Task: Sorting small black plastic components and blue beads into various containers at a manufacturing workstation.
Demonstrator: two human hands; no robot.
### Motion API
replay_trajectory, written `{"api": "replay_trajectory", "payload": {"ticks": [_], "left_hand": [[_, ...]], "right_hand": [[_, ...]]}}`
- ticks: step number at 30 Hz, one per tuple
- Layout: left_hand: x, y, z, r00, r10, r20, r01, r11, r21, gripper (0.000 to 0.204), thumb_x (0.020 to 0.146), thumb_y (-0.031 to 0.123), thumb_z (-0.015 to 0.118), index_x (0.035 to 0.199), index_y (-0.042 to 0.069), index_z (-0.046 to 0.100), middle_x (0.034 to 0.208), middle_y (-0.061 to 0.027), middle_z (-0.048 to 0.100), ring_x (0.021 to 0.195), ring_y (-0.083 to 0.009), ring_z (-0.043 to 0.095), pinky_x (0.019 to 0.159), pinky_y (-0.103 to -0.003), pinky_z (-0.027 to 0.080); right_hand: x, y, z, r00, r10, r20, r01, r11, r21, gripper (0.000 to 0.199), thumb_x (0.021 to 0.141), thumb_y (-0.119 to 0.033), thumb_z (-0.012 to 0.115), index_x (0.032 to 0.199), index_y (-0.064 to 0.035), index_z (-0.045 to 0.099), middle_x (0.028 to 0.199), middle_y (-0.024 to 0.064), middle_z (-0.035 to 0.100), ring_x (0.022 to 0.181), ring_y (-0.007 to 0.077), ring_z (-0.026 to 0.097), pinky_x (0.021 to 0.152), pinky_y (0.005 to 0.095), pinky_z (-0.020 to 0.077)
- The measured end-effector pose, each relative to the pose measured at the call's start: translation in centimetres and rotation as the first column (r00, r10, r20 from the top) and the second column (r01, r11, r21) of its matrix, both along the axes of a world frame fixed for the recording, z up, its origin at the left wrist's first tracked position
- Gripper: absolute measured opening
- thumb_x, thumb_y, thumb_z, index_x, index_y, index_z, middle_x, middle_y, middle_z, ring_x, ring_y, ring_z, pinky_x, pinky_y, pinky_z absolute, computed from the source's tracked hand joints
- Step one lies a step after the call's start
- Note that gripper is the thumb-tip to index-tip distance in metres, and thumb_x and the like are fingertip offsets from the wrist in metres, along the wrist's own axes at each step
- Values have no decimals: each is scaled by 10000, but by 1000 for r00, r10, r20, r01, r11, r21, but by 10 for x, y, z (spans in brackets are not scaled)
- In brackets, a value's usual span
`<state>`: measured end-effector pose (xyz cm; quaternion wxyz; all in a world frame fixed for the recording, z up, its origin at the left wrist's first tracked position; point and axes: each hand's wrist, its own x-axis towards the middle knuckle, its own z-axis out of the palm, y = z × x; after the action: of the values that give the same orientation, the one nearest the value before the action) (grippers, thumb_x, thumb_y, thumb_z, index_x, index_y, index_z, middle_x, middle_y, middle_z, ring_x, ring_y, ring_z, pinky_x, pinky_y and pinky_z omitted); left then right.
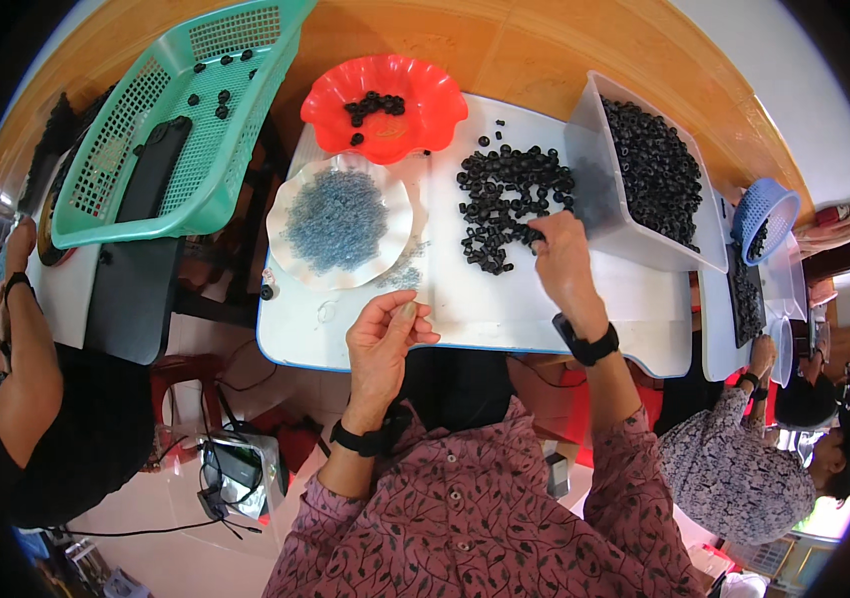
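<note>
My left hand (385, 334) is raised at the table's front edge, thumb and fingertips pinched together; anything between them is too small to make out. My right hand (566, 264) reaches down to the right side of a loose pile of small black knob-like parts (510, 189). Its fingers are closed at the pile's edge, and what they grip is hidden. Left of the pile, a white wavy-rimmed plate (397, 239) holds a heap of tiny clear bluish rings (335, 219). A few more clear rings (405, 274) lie scattered on the white table (505, 319) beside the plate.
Behind the plate stands a red scalloped bowl (320, 110) with several black parts. A translucent bin (634, 234) full of black parts is at right. Far left is a green basket (236, 149) holding a black phone-like object (154, 169). People work at tables on both sides.
</note>
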<state>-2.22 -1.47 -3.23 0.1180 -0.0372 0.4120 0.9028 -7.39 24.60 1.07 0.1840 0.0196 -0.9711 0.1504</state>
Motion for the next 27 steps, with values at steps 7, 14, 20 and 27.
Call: {"api": "replay_trajectory", "payload": {"ticks": [7,14,20,27], "left_hand": [[1,-2,-4,1000,5,-20,-5,1000,-6,195,959,69,536,1125,-26,573,947,-123,650,751,-121,633,684,-298,593],[0,-1,-1,1000,2,-16,-2,1000,-18,195,961,68,532,1128,-27,568,955,-125,647,750,-117,631,690,-300,593],[0,0,-2,1000,0,-21,0,1000,-18,194,961,69,534,1126,-27,568,953,-128,648,755,-125,636,693,-302,593],[1,-1,-1,1000,5,-13,-6,1000,-22,188,958,66,536,1119,-24,575,945,-125,653,752,-125,636,684,-297,590]], "right_hand": [[32,-31,0,1000,-2,4,3,983,-183,367,753,88,583,1113,17,595,1047,202,574,951,376,571,828,398,473],[25,5,15,984,-175,22,172,980,99,499,758,75,498,1232,-68,555,1237,117,539,1040,348,571,838,416,504],[17,5,12,917,-348,197,273,904,330,538,763,59,515,1286,-65,491,1275,111,513,1002,366,582,799,440,522],[33,24,9,985,-115,127,122,991,-50,406,769,85,489,1129,-71,594,1110,118,573,960,361,585,779,423,508]]}}
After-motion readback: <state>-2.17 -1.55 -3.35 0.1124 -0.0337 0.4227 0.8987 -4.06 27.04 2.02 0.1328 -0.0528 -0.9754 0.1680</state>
